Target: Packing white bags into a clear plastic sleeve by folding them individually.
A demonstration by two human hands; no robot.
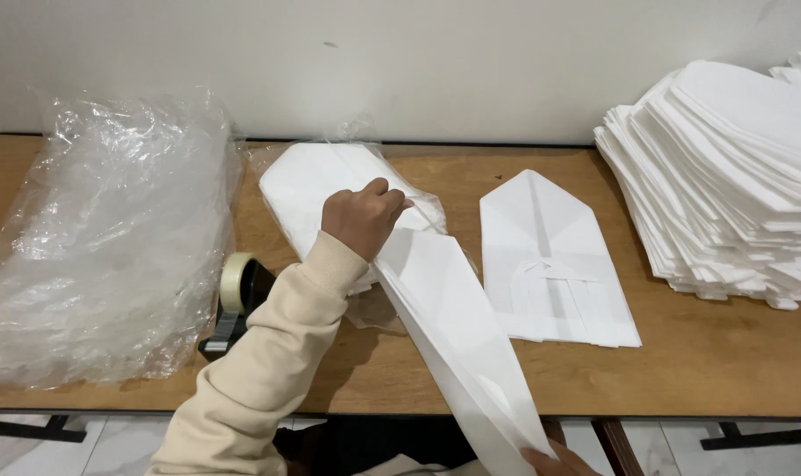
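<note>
My left hand, in a cream sleeve, grips the upper end of a long folded white sheet at the mouth of a clear plastic bag that holds white folded material. The sheet slants down toward the table's front edge. There my right hand, only partly in view at the bottom, holds its lower end. The bag lies on the wooden table near the back middle.
A heap of clear plastic bags fills the table's left side. A tape dispenser stands beside my left forearm. One folded white piece lies flat right of centre, and a tall stack of the same pieces sits at the far right.
</note>
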